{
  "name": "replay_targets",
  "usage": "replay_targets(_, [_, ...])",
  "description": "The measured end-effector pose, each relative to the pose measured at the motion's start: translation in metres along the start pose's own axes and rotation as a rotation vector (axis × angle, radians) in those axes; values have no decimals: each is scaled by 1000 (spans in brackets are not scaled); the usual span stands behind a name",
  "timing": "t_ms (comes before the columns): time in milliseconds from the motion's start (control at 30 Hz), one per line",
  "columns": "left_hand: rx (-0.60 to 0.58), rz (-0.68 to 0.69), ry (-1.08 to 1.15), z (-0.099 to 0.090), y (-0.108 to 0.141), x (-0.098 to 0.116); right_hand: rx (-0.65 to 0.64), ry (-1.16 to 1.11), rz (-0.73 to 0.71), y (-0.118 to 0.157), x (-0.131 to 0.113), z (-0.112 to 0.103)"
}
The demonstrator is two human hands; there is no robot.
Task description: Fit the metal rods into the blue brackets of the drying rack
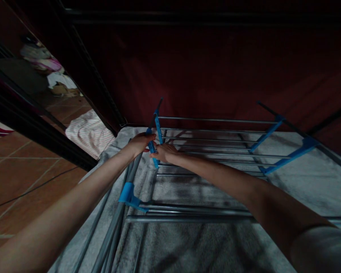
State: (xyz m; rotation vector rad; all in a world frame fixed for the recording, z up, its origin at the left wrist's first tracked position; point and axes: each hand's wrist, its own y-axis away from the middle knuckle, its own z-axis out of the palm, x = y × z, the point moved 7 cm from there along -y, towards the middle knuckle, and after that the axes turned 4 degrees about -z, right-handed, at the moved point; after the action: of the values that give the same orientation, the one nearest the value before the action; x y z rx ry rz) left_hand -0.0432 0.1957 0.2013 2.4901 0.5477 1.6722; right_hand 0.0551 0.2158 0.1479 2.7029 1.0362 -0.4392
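Observation:
A metal rack (199, 207) with thin grey rods and blue plastic joints lies on a grey fleecy cloth. Near its upper left corner, my left hand (140, 145) is wrapped round a blue bracket (151, 146) on the side tube. Right beside it, my right hand (165, 152) has its fingers closed at the inner edge of the same blue piece, by the rod ends. Further blue brackets (291, 157) stand on the rack's right side. A lower blue joint (127, 194) sits on the left tubes, below my left hand.
A dark red panel (210, 76) rises behind the rack. Dark frame posts (82, 64) slant down at the left. Beyond them are a striped cloth (89, 131), a heap of fabrics (42, 57) and a cable (42, 185) on the tiled floor (31, 172).

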Motion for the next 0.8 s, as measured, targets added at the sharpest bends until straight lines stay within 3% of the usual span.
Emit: replay_targets(800, [11,50,-11,-1,-4,-1,4,-9,41,0,1,-6])
